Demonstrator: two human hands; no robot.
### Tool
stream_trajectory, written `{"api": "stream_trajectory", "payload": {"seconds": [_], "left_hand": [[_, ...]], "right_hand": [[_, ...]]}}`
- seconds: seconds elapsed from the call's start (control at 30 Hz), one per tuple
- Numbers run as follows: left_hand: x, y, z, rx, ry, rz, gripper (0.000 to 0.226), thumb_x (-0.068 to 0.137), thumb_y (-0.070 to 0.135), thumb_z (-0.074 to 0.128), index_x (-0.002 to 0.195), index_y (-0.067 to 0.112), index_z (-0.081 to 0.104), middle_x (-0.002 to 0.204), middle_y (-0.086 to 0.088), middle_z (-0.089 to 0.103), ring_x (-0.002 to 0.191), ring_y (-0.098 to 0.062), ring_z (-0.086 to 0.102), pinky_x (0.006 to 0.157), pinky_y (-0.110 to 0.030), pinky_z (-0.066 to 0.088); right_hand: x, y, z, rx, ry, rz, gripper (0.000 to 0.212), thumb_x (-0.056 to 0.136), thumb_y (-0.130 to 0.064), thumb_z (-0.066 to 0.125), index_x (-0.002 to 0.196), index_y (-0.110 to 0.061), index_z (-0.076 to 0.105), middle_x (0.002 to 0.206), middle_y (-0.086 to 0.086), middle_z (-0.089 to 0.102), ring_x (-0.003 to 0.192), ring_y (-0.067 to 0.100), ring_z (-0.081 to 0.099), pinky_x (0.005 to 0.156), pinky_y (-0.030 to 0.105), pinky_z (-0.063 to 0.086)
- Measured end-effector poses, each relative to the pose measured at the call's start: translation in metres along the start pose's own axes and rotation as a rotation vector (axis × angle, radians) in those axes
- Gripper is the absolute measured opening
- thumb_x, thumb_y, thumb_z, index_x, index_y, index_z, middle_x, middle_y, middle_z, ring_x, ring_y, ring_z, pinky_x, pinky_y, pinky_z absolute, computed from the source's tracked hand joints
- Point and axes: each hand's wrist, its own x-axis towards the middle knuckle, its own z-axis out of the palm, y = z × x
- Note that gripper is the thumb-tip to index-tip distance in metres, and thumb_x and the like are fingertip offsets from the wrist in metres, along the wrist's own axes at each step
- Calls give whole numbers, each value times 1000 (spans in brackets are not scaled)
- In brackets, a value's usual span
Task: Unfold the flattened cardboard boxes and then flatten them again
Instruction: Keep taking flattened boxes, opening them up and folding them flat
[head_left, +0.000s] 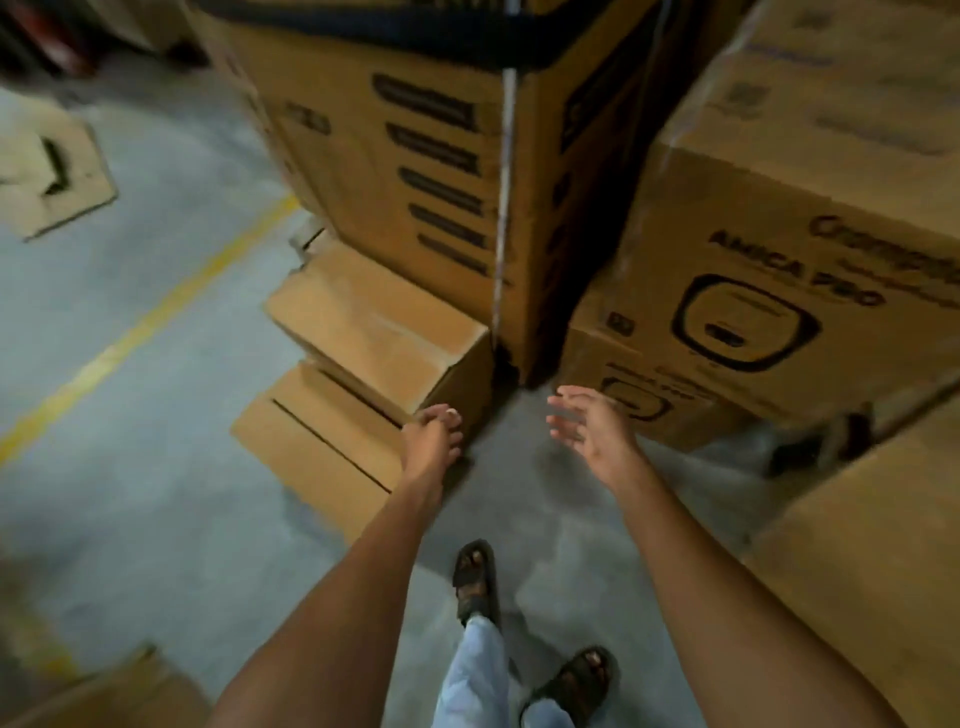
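Two plain cardboard boxes lie stacked on the floor left of centre, the upper box (374, 332) set back on the lower box (317, 447). My left hand (431, 441) reaches forward, and its fingertips touch the upper box's near right corner. My right hand (592, 426) hovers over the bare floor to the right of that box, fingers spread and holding nothing. A flattened cardboard sheet (52, 171) lies on the floor at the far left. The picture is motion-blurred.
A tall strapped carton stack (441, 156) rises behind the two boxes. Printed cartons (779, 312) stand at the right, with another carton (872, 571) at the near right and one (114, 696) at the bottom left. A yellow floor line (156, 317) runs diagonally. My sandalled feet (475, 577) stand on grey concrete.
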Motion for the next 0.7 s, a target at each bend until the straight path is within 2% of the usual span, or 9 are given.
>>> {"api": "stream_trajectory", "payload": {"seconds": [0.07, 0.2, 0.37, 0.43, 0.53, 0.6, 0.7], "left_hand": [[19, 1, -36, -42, 77, -27, 19, 104, 16, 54, 119, 10, 64, 97, -5, 69, 74, -13, 59, 65, -26, 46], [64, 0, -77, -73, 102, -99, 22, 104, 20, 55, 122, 10, 63, 120, -11, 69, 99, -23, 64, 87, -35, 52], [151, -4, -86, -100, 44, -150, 16, 102, 23, 59, 117, 18, 60, 124, -10, 66, 118, -29, 61, 106, -46, 49], [196, -16, -83, -128, 26, -173, 28, 102, 25, 60, 128, 16, 55, 134, -10, 60, 122, -27, 57, 108, -46, 48], [261, -42, -74, -155, 19, -220, 68, 98, 31, 65, 155, 14, 32, 154, -8, 44, 138, -29, 45, 111, -48, 43], [298, -63, -68, -175, 37, -247, 84, 96, 33, 69, 161, 17, 19, 159, -8, 37, 142, -30, 40, 115, -50, 39], [337, -93, -60, -163, 61, -256, 88, 94, 34, 71, 160, 17, 16, 158, -5, 36, 141, -29, 40, 117, -47, 34]], "right_hand": [[17, 5, 45, -110, -56, 15, 16, 98, -5, 53, 102, -16, 64, 98, 5, 72, 76, 23, 68, 65, 31, 53], [61, 11, 110, -259, -81, 37, 14, 97, -5, 57, 103, -15, 64, 96, 5, 72, 72, 23, 69, 66, 33, 54], [151, 14, 161, -396, -45, 29, 14, 100, -9, 57, 112, -14, 62, 102, 4, 70, 83, 24, 69, 68, 33, 56], [195, 18, 175, -450, -20, 25, 13, 101, -10, 55, 113, -15, 60, 110, 6, 68, 93, 25, 68, 71, 34, 56], [268, 28, 185, -573, 17, -24, 19, 100, -16, 58, 119, -17, 58, 127, 8, 62, 111, 25, 62, 83, 37, 55], [315, 37, 187, -674, 52, -57, 32, 99, -21, 61, 129, -16, 54, 135, 7, 56, 120, 25, 55, 94, 41, 51], [372, 52, 186, -843, 69, -73, 63, 98, -35, 62, 151, -15, 35, 148, 10, 45, 132, 30, 46, 107, 44, 42]]}}
